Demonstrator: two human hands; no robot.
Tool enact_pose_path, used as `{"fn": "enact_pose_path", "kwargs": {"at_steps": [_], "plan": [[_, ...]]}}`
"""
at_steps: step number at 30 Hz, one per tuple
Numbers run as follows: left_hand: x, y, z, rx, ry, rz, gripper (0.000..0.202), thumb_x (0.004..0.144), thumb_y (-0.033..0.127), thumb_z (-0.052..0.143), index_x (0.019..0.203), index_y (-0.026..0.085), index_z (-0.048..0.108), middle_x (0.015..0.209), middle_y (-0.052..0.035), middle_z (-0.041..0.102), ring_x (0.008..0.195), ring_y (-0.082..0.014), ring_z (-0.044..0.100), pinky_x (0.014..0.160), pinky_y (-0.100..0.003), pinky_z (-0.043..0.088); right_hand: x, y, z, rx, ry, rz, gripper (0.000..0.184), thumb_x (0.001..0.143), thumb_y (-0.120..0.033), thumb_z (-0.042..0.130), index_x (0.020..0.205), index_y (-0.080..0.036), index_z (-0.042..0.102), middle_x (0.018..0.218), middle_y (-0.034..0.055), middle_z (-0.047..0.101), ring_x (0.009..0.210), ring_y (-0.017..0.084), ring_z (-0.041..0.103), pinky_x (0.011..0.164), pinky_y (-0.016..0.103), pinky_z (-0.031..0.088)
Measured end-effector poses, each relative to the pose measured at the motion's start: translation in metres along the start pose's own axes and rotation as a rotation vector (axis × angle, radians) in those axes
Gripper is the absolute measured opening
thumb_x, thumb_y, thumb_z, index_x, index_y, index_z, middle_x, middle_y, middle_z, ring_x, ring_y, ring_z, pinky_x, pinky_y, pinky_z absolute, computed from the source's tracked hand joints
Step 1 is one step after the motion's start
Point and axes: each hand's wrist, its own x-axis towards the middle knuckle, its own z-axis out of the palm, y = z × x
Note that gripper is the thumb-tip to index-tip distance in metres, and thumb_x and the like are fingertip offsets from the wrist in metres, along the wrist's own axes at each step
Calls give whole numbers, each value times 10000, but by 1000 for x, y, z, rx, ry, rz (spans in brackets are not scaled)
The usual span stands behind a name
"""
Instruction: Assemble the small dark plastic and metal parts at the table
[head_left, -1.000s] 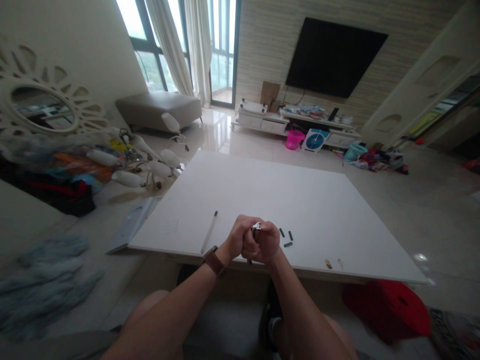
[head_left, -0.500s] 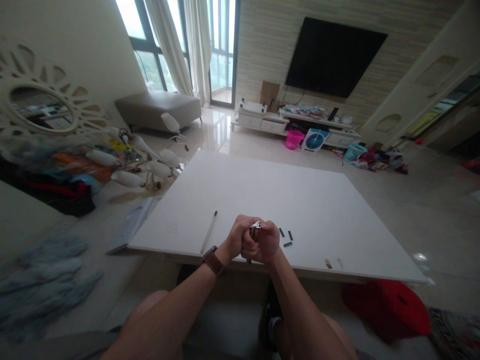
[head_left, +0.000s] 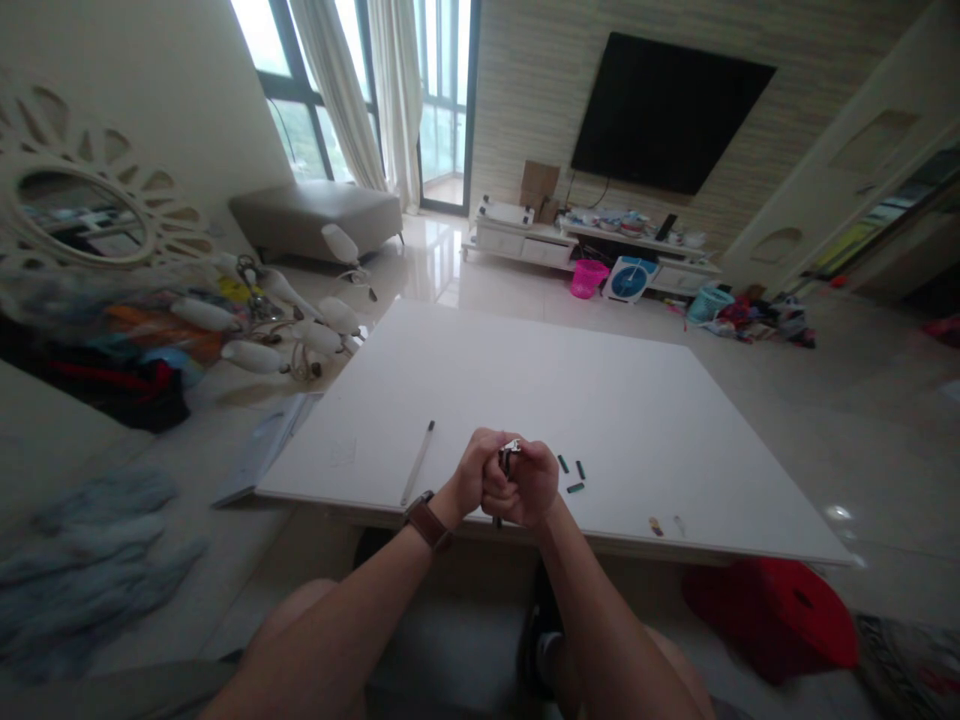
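Note:
Close together above the near edge of the white tabletop (head_left: 525,380), both hands are closed around one small tool with a silver head and dark handle (head_left: 511,448). It looks like pliers, but fingers cover most of it. My left hand (head_left: 480,475), with a brown-strapped watch (head_left: 426,522) on the wrist, wraps it from the left. My right hand (head_left: 538,485) presses against it from the right, thumb near the silver head. Just right of the hands lie three small dark green bars (head_left: 576,488). A thin pale stick with a dark tip (head_left: 418,464) rests to the left.
Near the table's right front lie a small yellowish-dark piece (head_left: 656,526) and a small pale loop (head_left: 679,524). A red stool-like object (head_left: 780,620) stands below that edge. Left of the table is a lamp with several white shades (head_left: 319,337). A pink basket (head_left: 587,279) sits beyond.
The silver head of the tool has tilted slightly between the fingers. Both hands stay in nearly the same place, and the things on the table have not moved.

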Motion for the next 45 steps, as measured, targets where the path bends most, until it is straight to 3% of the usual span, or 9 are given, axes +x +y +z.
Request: {"fn": "enact_pose_path", "kwargs": {"at_steps": [5,8,11,15,24,30,38,45], "plan": [[1,0,-1,-125,-39,-104,555,668,668,650,506,166,478,371,57,337,287,-45,240,301,-197,187,0,-1,4,-26,-6,-27,481,862,-638,492,711,-182,456,479,-116,253,341,33,162,310,157,151],[1,6,0,-139,-78,-69,532,681,643,628,529,139,557,408,-21,486,339,-98,404,354,-225,322,2,-1,7,-33,-8,-52,432,884,-600,522,772,-189,452,503,-108,300,336,40,210,314,154,180],[1,14,1,-160,-98,-16,542,701,624,588,581,99,646,536,-129,644,528,-205,621,513,-285,483,4,2,8,-30,29,-60,372,867,-536,604,829,-198,452,528,-100,363,341,49,268,315,156,216],[3,16,-1,-234,-79,-22,609,723,640,551,647,56,707,679,-201,719,733,-300,707,671,-346,539,7,6,8,-7,71,-73,294,881,-435,649,868,-182,501,564,-87,419,365,43,315,330,152,224],[3,15,0,-247,-95,9,592,755,617,527,628,71,718,672,-166,714,876,-340,711,850,-402,524,8,7,9,-23,111,-97,279,915,-439,628,974,-174,565,545,-93,438,336,34,293,314,141,219],[0,16,2,-203,-93,38,603,807,600,462,638,79,713,786,-197,740,952,-349,697,905,-406,501,7,7,10,-24,137,-91,304,906,-447,635,1035,-177,581,531,-96,452,321,36,263,305,145,200],[1,16,2,-236,-92,1,579,787,598,491,660,82,721,793,-203,748,951,-357,700,896,-415,506,7,5,9,-20,118,-70,271,908,-422,598,995,-166,573,516,-89,448,312,48,284,299,152,208],[2,16,3,-250,-73,-34,536,742,586,550,641,84,707,778,-215,748,881,-352,716,823,-411,534,7,2,9,14,27,-58,287,898,-460,567,908,-173,553,498,-105,381,304,40,255,298,133,203]]}}
